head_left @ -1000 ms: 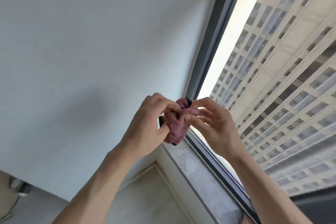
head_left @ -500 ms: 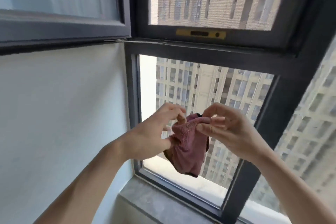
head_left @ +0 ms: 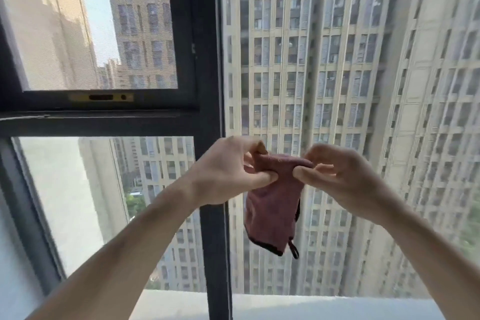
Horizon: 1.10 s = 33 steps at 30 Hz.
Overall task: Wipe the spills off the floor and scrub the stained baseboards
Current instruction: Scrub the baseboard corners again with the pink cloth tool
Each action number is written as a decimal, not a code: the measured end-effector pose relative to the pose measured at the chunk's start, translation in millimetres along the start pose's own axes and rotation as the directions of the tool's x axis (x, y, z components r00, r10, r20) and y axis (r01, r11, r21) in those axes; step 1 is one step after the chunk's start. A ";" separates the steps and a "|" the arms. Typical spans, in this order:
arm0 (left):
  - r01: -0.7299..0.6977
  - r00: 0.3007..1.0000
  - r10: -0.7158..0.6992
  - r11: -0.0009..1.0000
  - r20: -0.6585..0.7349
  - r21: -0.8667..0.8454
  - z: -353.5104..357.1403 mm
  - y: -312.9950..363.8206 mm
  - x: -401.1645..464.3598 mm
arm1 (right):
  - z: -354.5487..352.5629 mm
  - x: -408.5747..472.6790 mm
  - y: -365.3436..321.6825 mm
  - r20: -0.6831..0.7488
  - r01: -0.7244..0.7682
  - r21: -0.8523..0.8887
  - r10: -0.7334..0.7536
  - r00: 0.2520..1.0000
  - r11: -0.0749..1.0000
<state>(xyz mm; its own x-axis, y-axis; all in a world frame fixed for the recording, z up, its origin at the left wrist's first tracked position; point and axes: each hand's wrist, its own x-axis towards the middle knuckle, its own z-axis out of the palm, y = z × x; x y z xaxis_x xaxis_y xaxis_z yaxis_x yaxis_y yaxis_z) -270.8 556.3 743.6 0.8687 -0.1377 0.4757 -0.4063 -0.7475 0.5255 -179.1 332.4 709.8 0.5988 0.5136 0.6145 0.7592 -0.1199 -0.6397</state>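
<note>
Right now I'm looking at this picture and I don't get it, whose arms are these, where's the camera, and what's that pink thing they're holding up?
There is no machine here. The camera sits on a person's head, so you see their own two bare arms reaching forward. The left hand and the right hand each pinch the top edge of a small pink cloth, thumb against fingers, and the rest of it hangs loose below. The cloth has dark trim and a little hanging loop at its lower corner. Behind the hands is a window with a dark frame; through the glass you see tall apartment blocks. No floor or baseboard shows in this picture, so no wiping is under way here.
</note>
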 end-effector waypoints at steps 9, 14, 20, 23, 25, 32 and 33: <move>-0.123 0.985 0.149 0.958 0.083 -0.259 68.1 70.5 71.2 | -104.6 -29.2 15.1 -0.112 -0.120 0.205 0.146 0.983 0.971; -0.086 0.978 0.165 0.872 0.124 -0.481 83.7 70.9 86.1 | -110.6 -38.3 21.8 -0.002 -0.236 0.345 0.252 0.968 0.909; -0.191 0.978 0.174 0.968 -0.112 -0.160 76.5 50.0 92.5 | -90.9 -25.4 12.4 -0.096 -0.229 0.356 0.280 0.955 0.906; -0.141 0.980 0.055 0.869 -0.190 -0.475 74.2 33.0 89.9 | -74.9 -12.8 12.3 -0.182 -0.173 0.387 0.259 0.949 0.906; 0.024 0.999 -0.040 0.670 -0.003 -0.742 73.5 18.9 85.2 | -62.8 -6.1 15.2 -0.207 -0.149 0.422 0.255 0.944 0.894; 0.081 0.996 -0.087 0.678 0.030 -0.731 104.5 -17.0 67.0 | -33.5 -3.1 35.8 -0.071 -0.321 0.358 0.368 0.927 0.877; 0.077 0.997 -0.066 0.734 0.042 -0.674 104.4 -19.8 68.6 | -32.8 -3.3 39.9 -0.022 -0.353 0.356 0.385 0.923 0.865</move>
<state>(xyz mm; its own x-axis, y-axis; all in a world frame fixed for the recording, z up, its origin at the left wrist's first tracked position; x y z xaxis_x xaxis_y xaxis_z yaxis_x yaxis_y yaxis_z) -173.5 493.8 692.2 0.9049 -0.1150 0.4097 -0.4222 -0.1214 0.8984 -142.4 298.0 697.4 0.8506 0.4086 0.3310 0.3552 0.0177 -0.9346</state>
